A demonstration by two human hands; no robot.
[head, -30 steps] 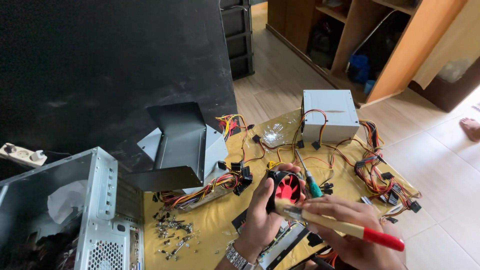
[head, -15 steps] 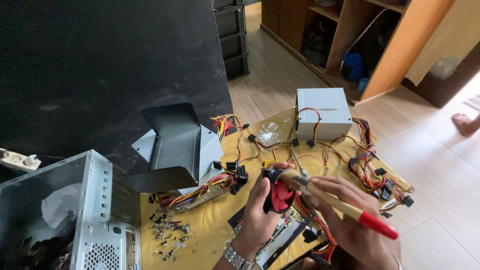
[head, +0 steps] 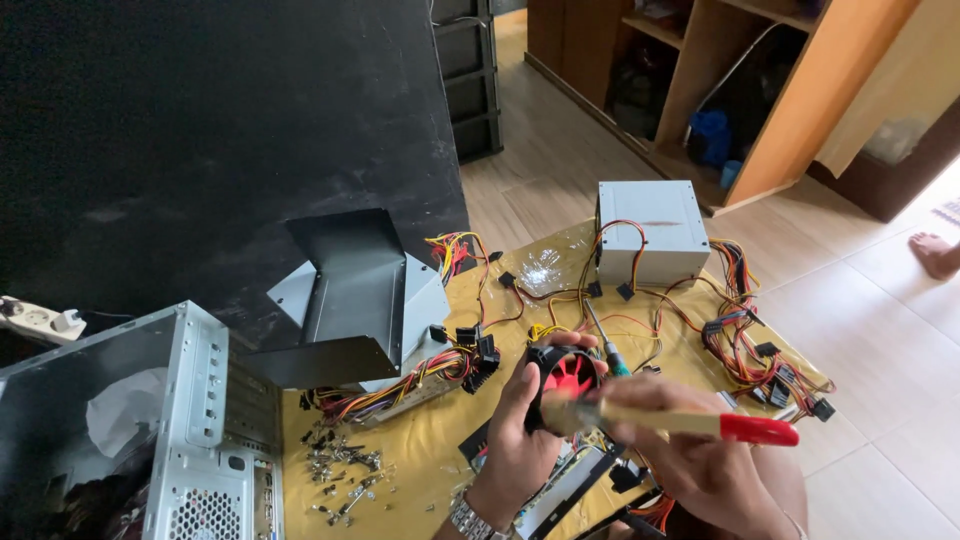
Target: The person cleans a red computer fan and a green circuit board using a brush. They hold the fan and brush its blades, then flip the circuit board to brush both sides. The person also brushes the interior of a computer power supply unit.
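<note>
Left hand (head: 520, 425) closes its grip on a black fan with red blades (head: 568, 378), while the right hand (head: 690, 455) holds a paintbrush (head: 668, 421), long axis three-to-nine o'clock, bristles apparently touching the fan's rim at six o'clock.

Grey PSU box (head: 650, 228) w/ coloured cables (head: 745, 340); open PC case (head: 130, 440); loose screws (head: 345, 478); screwdriver (head: 603, 345).

A single head-worn view looks steeply down and forward from close above the hands (head: 600, 440) at bottom centre; the yellow sheet (head: 440, 440) on the floor fills mid-frame, wooden shelves (head: 760, 90) lie farther off at upper right.
</note>
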